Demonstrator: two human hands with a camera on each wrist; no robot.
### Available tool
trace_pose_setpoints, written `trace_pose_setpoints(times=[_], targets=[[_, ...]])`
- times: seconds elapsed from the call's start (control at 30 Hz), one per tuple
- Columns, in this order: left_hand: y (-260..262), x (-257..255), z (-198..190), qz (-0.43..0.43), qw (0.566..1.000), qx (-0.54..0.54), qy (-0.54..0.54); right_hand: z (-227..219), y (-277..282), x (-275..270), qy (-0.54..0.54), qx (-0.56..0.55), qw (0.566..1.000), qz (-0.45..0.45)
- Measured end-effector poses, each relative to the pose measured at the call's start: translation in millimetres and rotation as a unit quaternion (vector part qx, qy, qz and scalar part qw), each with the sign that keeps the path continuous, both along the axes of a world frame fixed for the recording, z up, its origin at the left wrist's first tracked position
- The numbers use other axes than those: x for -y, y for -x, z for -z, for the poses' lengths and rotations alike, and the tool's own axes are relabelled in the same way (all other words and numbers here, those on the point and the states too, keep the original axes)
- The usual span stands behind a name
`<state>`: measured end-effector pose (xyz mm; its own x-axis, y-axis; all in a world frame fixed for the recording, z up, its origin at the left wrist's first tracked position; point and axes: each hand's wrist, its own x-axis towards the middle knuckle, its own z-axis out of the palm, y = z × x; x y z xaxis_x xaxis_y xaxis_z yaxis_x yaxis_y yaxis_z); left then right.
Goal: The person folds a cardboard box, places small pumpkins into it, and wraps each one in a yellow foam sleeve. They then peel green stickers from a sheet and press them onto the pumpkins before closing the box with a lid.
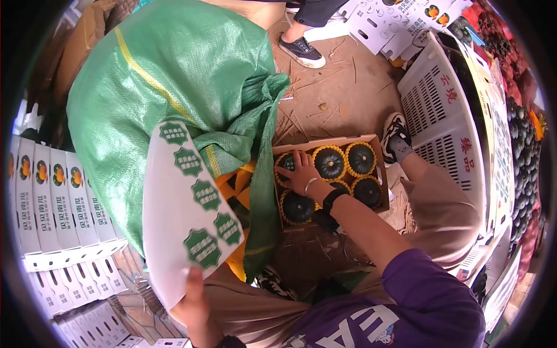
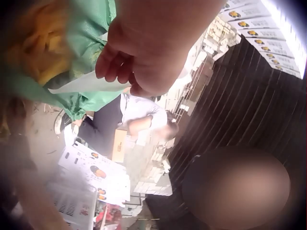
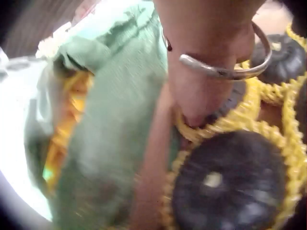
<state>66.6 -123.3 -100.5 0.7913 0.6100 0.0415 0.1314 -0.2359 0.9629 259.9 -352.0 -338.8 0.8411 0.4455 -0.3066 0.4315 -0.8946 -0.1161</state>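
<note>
My left hand (image 1: 196, 304) pinches the lower edge of a white sheet (image 1: 165, 203) bearing several green labels (image 1: 203, 248). In the left wrist view the sheet (image 2: 91, 83) shows edge-on beside the curled fingers. A cardboard box (image 1: 384, 194) on the floor holds several dark green pumpkins (image 1: 329, 165) in yellow foam nets. My right hand (image 1: 304, 177) presses with extended fingers on the far-left pumpkin, where a green label (image 1: 288, 163) shows beside the fingers. In the right wrist view, the neighbouring pumpkin (image 3: 225, 182) is close below the hand.
A big green woven sack (image 1: 174, 69) with yellow netting (image 1: 238, 194) in its mouth stands left of the box. White slotted crates (image 1: 435, 98) are on the right. Folded white cartons (image 1: 58, 203) line the left. Another person's shoe (image 1: 301, 51) is at the far side.
</note>
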Motion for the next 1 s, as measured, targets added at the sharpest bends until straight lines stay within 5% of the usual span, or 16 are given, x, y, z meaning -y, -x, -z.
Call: trace_pose_setpoints(times=[0.03,0.07,0.13,0.2,0.27,0.4,0.53,0.6,0.73,0.77,0.8,0.87,0.93,1.0], targets=[[-0.6,9.4,-12.8,0.01,0.992,-0.118,-0.049,-15.6,2.0,-1.8,0.064,-0.027,0.998,0.0],[-4.6,14.7,-11.9,0.05,0.994,-0.096,0.015,-35.2,11.2,-1.5,0.059,-0.023,0.998,0.0],[-8.4,17.2,-8.9,0.104,0.989,-0.105,0.005,-89.7,41.3,0.3,-0.226,0.03,0.973,0.034],[-16.0,38.6,-23.3,0.156,0.985,-0.067,0.028,-164.1,79.3,9.3,-0.549,-0.026,0.834,0.042],[-11.8,48.1,-33.0,0.205,0.969,-0.131,0.042,-215.2,115.9,11.5,-0.575,0.028,0.817,-0.04],[3.5,70.1,-28.2,0.299,0.954,-0.012,-0.008,-239.5,152.8,13.5,-0.545,0.037,0.834,-0.077],[19.3,81.9,-32.5,0.384,0.922,-0.044,-0.038,-239.3,161.9,37.7,-0.55,-0.132,0.824,-0.037],[26.1,84.2,-31.7,0.355,0.921,-0.143,0.068,-227.7,158.0,48.5,-0.558,-0.285,0.779,0.015],[21.9,89.5,-25.3,0.308,0.932,-0.141,0.127,-187.7,147.1,50.9,-0.611,-0.355,0.702,0.083],[18.8,90.6,-18.5,0.286,0.946,-0.123,0.096,-192.4,150.0,51.4,-0.606,-0.237,0.759,0.015],[13.5,87.4,-15.6,0.287,0.945,-0.124,0.097,-201.6,151.8,47.8,-0.606,-0.237,0.759,0.017],[8.8,78.7,-11.2,0.393,0.902,-0.126,-0.128,-217.3,157.7,38.3,-0.541,-0.081,0.834,-0.073],[5.5,83.5,-10.1,0.379,0.913,-0.118,-0.098,-217.0,153.8,36.9,-0.508,-0.111,0.849,-0.093],[2.7,83.4,-5.4,0.364,0.922,-0.109,-0.07,-216.8,144.2,41.5,-0.499,-0.289,0.815,-0.059]])
